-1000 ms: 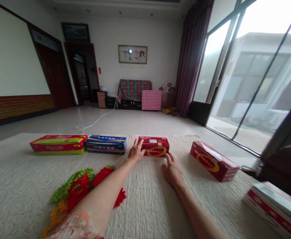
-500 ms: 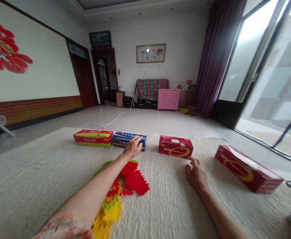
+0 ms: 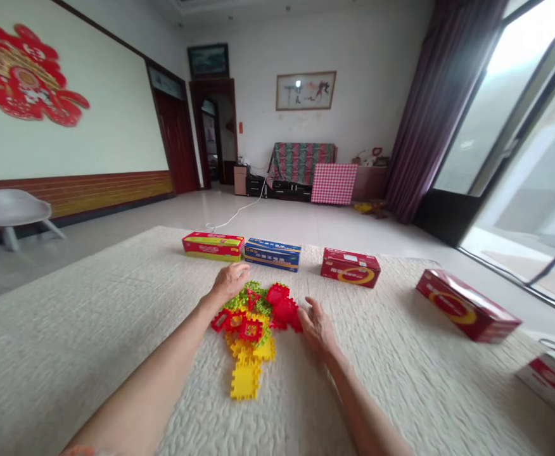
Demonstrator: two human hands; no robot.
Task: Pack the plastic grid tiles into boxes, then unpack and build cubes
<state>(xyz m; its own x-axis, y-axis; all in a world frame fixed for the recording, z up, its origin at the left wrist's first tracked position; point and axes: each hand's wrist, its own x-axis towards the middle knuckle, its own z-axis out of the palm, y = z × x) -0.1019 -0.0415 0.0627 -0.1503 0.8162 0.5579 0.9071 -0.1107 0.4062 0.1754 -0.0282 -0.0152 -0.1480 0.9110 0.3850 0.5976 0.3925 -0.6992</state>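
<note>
A heap of flat plastic puzzle pieces [image 3: 251,320] in red, green and yellow lies on the cream textured cloth [image 3: 92,329]. My left hand [image 3: 230,282] rests on the heap's far left edge, fingers bent over the green pieces, grasping nothing that I can make out. My right hand [image 3: 316,326] lies open at the heap's right side, fingers spread, touching the red pieces. One yellow piece [image 3: 245,380] sticks out toward me.
Along the cloth's far edge stand a red-and-green box [image 3: 213,246], a blue box [image 3: 272,254] and a red box [image 3: 350,267]. Another red box [image 3: 467,304] lies to the right, and a white-red one [image 3: 550,380] at the right edge. A white chair [image 3: 11,209] stands left.
Both hands drew back from the boxes to the puzzle heap: the left from the red box past the blue one, the right from beside the red box. The camera turned left.
</note>
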